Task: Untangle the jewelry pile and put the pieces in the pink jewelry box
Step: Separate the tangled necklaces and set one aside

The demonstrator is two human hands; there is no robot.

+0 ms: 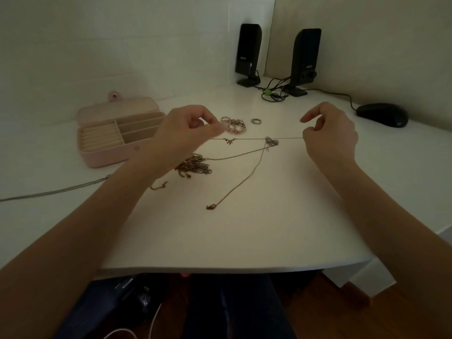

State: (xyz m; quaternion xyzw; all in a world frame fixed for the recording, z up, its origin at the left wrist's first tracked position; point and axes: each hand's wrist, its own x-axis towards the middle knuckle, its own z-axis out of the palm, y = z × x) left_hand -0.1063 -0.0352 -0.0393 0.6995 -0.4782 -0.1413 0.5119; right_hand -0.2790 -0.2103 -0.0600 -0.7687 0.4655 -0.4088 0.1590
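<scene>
Two hands are raised over the white counter [244,236], stretching one thin chain [288,138] taut between them. Nearest on the counter, a loose chain end with a small clasp [210,206] lies flat, its strand running up to a knot [271,141] on the stretched chain. A second strand leads from that knot down and left to a heap of tangled chains [195,165], which sits just beside the left wrist. The left hand [181,126] has its fingers curled, thumb and forefinger pinching the chain's left end; a small pendant [229,140] hangs on the chain near it. The right hand [330,133] pinches the other end between thumb and a curled finger, its forefinger held out straighter. To the left, the pink jewelry box [110,138] stands open, its lid tipped back and its beige compartments showing. Just beyond the hands lie a cluster of rings [233,123] and a single ring [255,121] apart from it. Farther back sit a black mouse [382,115] at the right and two black speakers [249,52] against the wall, their cables [272,90] bundled between them.
</scene>
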